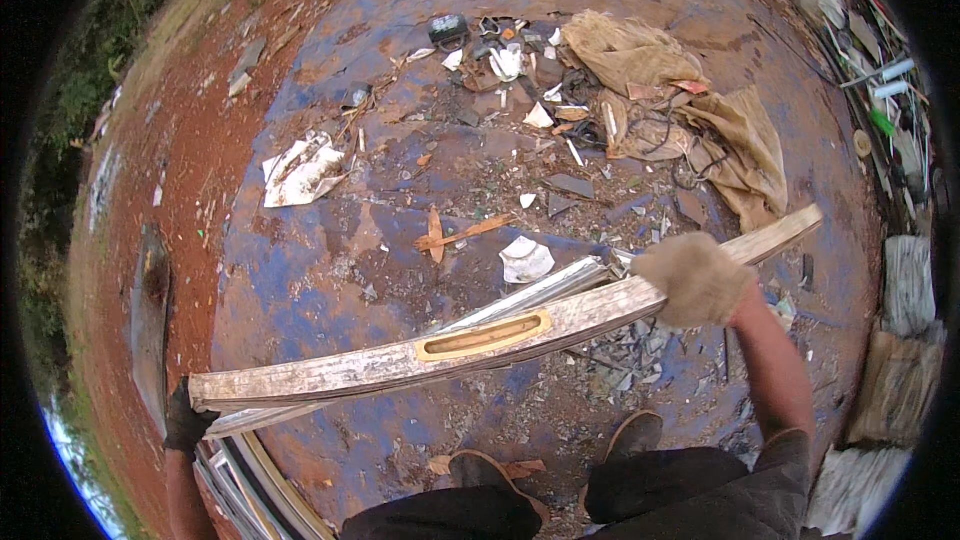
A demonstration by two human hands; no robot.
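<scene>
You're holding the plank (395,365), left hand (187,422) gripping it lower left, right hand (692,278) centre right; moving it likely needs both.

Dirty blue tarp (285,325), prob. burlap sack (632,55), wood pcs (470,231)

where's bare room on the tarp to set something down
Mostly bare: the blue tarp at left, between the crumpled white sheet and the long board; also the far stretch beyond the black object. Crowded: broken scraps beside the brown sacking, and shards near the right hand.
</scene>
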